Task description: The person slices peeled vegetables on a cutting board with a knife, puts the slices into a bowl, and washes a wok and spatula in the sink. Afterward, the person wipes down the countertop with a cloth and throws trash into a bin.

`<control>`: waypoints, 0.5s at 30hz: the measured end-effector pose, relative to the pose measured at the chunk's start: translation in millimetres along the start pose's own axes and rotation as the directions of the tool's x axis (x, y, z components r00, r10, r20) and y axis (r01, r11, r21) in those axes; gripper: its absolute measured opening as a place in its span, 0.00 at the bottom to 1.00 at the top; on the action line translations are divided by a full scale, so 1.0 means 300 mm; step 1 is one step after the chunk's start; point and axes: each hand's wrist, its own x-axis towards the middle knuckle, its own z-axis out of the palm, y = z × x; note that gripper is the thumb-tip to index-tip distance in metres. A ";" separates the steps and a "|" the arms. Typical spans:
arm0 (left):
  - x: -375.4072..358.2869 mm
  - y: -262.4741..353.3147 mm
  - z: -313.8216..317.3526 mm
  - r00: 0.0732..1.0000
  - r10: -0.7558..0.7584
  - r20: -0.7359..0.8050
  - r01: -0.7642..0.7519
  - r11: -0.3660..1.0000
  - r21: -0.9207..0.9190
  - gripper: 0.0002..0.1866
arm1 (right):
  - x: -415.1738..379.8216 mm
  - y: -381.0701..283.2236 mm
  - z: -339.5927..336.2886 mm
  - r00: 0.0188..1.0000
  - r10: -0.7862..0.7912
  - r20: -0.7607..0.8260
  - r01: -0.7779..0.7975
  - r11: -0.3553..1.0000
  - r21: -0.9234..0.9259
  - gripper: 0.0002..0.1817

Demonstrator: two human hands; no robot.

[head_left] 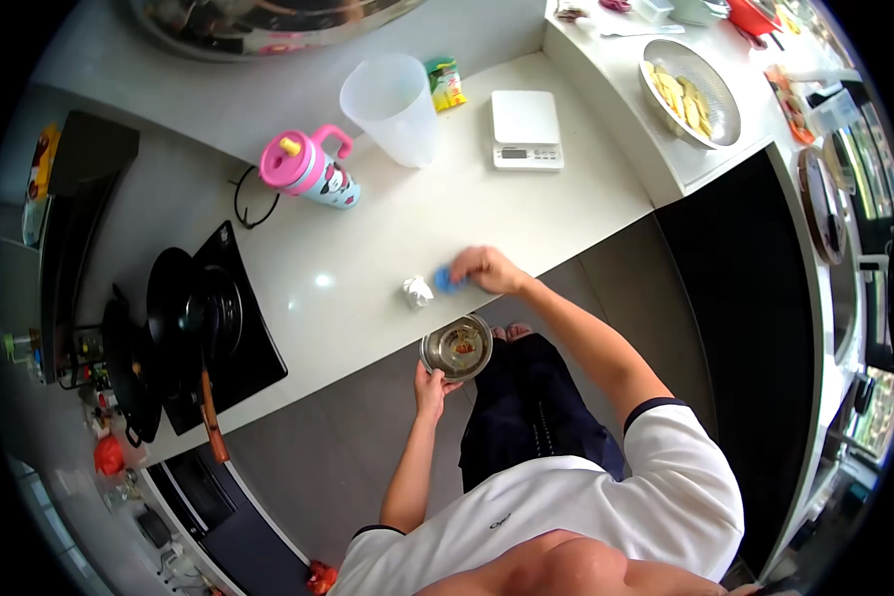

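A round metal bowl [457,348] with some brownish food in it is held by its rim in my left hand [432,390], just off the counter's front edge. Over the counter near that edge is my right hand [487,268], its fingers closed at a small blue object [448,280]; blur hides whether the fingers grip it. Directly left of the blue object lies a crumpled silvery-white piece [417,291] on the counter.
Farther back on the counter [368,258] stand a pink-lidded tumbler [313,171], a translucent pitcher [395,109], a green-yellow packet [446,83] and a white scale [525,129]. A colander of sliced food [690,94] sits right; black pans [174,298] are left.
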 end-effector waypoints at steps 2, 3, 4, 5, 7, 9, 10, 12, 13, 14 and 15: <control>-0.013 0.012 -0.012 1.000 0.006 0.010 -0.006 1.000 -0.015 0.22 | 0.076 -0.013 0.018 0.963 0.049 -0.266 -0.073 0.994 -0.078 0.23; -0.013 0.023 -0.024 1.000 0.008 0.012 -0.007 1.000 -0.017 0.21 | 0.137 -0.002 0.046 0.944 0.028 -0.330 -0.091 0.980 -0.176 0.23; 0.000 0.032 -0.026 1.000 0.027 0.013 -0.026 0.999 -0.029 0.22 | 0.205 0.004 0.063 0.972 -0.042 -0.233 -0.012 0.974 -0.226 0.23; -0.016 0.022 -0.048 1.000 0.028 -0.010 -0.029 0.999 -0.043 0.24 | 0.226 -0.004 0.132 0.988 -0.094 -0.121 0.062 0.968 -0.243 0.23; -0.002 0.003 -0.061 0.999 0.032 -0.011 -0.032 0.998 -0.054 0.25 | 0.201 -0.016 0.192 0.991 -0.133 0.003 0.131 0.979 -0.153 0.20; 0.006 -0.006 -0.072 1.000 0.022 0.003 -0.022 0.999 -0.045 0.25 | 0.169 -0.027 0.238 0.969 -0.230 0.094 0.234 0.971 -0.037 0.16; 0.014 -0.022 -0.086 1.000 0.027 0.011 -0.026 0.998 -0.051 0.25 | 0.137 -0.048 0.263 0.957 -0.262 0.123 0.266 0.964 -0.017 0.16; 0.017 -0.040 -0.106 0.999 0.032 0.012 -0.031 0.997 -0.071 0.22 | 0.051 -0.105 0.308 0.947 -0.253 0.198 0.258 0.966 0.000 0.18; 0.013 -0.041 -0.104 0.999 0.038 0.020 -0.036 0.996 -0.079 0.21 | -0.002 -0.131 0.330 0.947 -0.211 0.242 0.219 0.976 -0.006 0.19; 0.002 -0.039 -0.098 0.999 0.036 0.016 -0.035 0.997 -0.067 0.21 | -0.052 -0.142 0.357 0.945 -0.195 0.263 0.195 0.980 0.030 0.19; -0.016 -0.040 -0.093 0.999 0.035 0.017 -0.034 0.998 -0.052 0.21 | -0.098 -0.158 0.374 0.943 -0.179 0.279 0.169 0.984 0.061 0.18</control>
